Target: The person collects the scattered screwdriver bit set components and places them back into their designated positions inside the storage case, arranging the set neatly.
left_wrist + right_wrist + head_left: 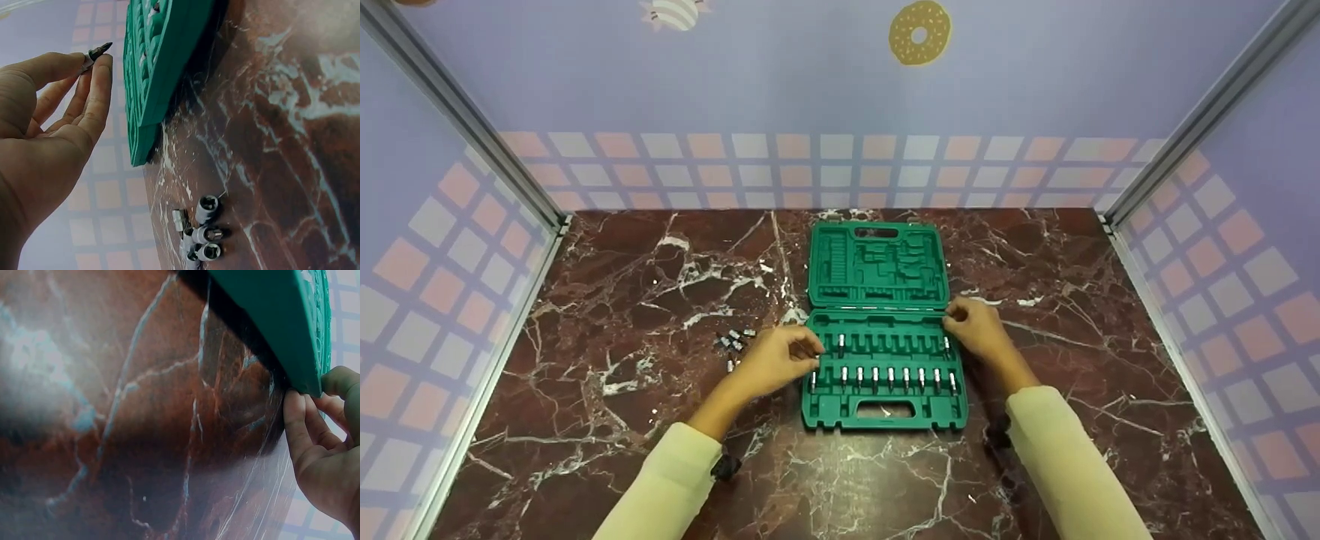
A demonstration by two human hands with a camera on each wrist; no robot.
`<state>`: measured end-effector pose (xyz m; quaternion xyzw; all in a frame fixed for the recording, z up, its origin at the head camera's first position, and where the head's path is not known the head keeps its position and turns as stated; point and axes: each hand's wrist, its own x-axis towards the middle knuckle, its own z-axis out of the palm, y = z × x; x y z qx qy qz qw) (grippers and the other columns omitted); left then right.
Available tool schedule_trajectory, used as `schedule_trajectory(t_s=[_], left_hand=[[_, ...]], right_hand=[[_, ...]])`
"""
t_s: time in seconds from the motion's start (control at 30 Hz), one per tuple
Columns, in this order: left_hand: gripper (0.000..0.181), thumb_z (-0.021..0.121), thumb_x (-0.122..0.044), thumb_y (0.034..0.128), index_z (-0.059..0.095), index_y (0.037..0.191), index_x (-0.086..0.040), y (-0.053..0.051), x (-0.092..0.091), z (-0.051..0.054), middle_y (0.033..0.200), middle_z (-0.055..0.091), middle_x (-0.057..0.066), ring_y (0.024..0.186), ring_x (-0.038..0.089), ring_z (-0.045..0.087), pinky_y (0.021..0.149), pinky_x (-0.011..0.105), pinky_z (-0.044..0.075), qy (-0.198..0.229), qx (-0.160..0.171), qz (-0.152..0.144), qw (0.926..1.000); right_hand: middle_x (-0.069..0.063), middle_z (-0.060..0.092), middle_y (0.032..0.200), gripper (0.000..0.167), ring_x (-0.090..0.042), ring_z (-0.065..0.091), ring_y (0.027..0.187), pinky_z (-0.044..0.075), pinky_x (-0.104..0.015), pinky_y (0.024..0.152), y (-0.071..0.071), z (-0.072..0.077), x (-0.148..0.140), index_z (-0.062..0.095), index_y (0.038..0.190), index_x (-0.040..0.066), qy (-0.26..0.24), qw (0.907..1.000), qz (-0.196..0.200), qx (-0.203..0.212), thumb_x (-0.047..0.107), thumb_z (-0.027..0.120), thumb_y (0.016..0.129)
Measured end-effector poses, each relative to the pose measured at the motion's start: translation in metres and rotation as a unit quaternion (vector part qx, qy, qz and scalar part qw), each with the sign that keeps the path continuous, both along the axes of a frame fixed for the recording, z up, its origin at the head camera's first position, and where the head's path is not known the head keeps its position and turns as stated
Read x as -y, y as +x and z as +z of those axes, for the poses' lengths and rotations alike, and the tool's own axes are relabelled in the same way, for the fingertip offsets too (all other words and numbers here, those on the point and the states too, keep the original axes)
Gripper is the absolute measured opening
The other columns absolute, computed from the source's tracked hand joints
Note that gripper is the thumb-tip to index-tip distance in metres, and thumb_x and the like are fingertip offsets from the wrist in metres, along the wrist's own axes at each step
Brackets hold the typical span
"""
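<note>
Between thumb and fingertips my left hand (776, 361) pinches a bit socket (94, 56), its dark pointed cross tip facing outward in the left wrist view. That hand hovers by the left edge of an open green tool case (831, 411). My right hand (979, 328) holds the case's right edge near the hinge, thumb and fingers on either side of the rim (313, 377). A row of several bit sockets (875, 377) stands in the case's lower slots. In the upper row, one bit socket (841, 345) sits at the left and another (947, 346) at the right.
Left of the case, a small pile of loose bit sockets (733, 341) lies on the dark red marbled table (607, 420). The case lid (877, 262) lies opened back toward the tiled-pattern wall (840, 171). Side panels bound the table left and right.
</note>
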<state>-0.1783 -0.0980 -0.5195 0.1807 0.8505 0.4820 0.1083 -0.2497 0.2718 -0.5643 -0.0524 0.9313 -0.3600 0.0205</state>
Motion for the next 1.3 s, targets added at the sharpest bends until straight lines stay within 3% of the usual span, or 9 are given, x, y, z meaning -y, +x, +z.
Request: schedule_trajectory(t_s=[0.23, 0.5, 0.83, 1.13, 1.3], left_hand=[[0.011, 0.077, 0.002, 0.0872, 0.077, 0.098, 0.0, 0.0, -0.01, -0.006, 0.095, 0.075, 0.009, 0.085, 0.019, 0.07, 0.078, 0.033, 0.061, -0.033, -0.007, -0.025, 0.9991], [0.005, 0.077, -0.001, 0.0883, 0.076, 0.094, -0.001, -0.001, -0.023, -0.014, 0.091, 0.075, 0.009, 0.081, 0.018, 0.068, 0.076, 0.034, 0.061, -0.09, -0.014, -0.028, 0.9955], [0.005, 0.081, -0.005, 0.0858, 0.076, 0.086, -0.005, -0.001, -0.03, -0.019, 0.086, 0.065, 0.006, 0.08, 0.019, 0.062, 0.074, 0.036, 0.058, -0.15, -0.059, -0.012, 0.9869], [0.017, 0.085, -0.007, 0.0827, 0.076, 0.096, -0.005, -0.003, -0.031, -0.018, 0.093, 0.062, 0.006, 0.09, 0.024, 0.063, 0.083, 0.041, 0.057, -0.161, -0.048, 0.016, 0.9856], [0.015, 0.086, -0.006, 0.0822, 0.077, 0.095, -0.004, -0.006, -0.032, -0.017, 0.092, 0.064, 0.008, 0.09, 0.027, 0.064, 0.083, 0.043, 0.057, -0.158, -0.039, 0.019, 0.9864]], right_hand=[[-0.018, 0.073, 0.098, 0.01, -0.031, 0.065, 0.089, 0.054, -0.047, 0.082, -0.001, 0.0, -0.001, 0.07, 0.097, 0.001, 0.01, 0.9999, 0.006, -0.011, 0.009, 0.069, 0.092], [-0.019, 0.073, 0.105, 0.009, -0.03, 0.066, 0.091, 0.054, -0.047, 0.082, 0.0, -0.001, -0.001, 0.07, 0.098, 0.002, 0.007, 1.0, 0.0, -0.003, 0.009, 0.068, 0.094], [-0.02, 0.073, 0.11, 0.011, -0.032, 0.066, 0.093, 0.054, -0.049, 0.083, 0.002, 0.001, 0.0, 0.07, 0.1, 0.002, 0.008, 0.9999, 0.004, 0.005, 0.011, 0.067, 0.095], [-0.02, 0.073, 0.108, 0.011, -0.033, 0.066, 0.095, 0.054, -0.049, 0.084, 0.001, 0.0, 0.0, 0.071, 0.1, 0.0, 0.002, 1.0, -0.002, 0.007, 0.009, 0.067, 0.094], [-0.02, 0.073, 0.107, 0.012, -0.035, 0.066, 0.095, 0.054, -0.05, 0.085, 0.001, 0.0, 0.001, 0.07, 0.1, 0.0, 0.001, 1.0, -0.002, 0.007, 0.01, 0.067, 0.094]])
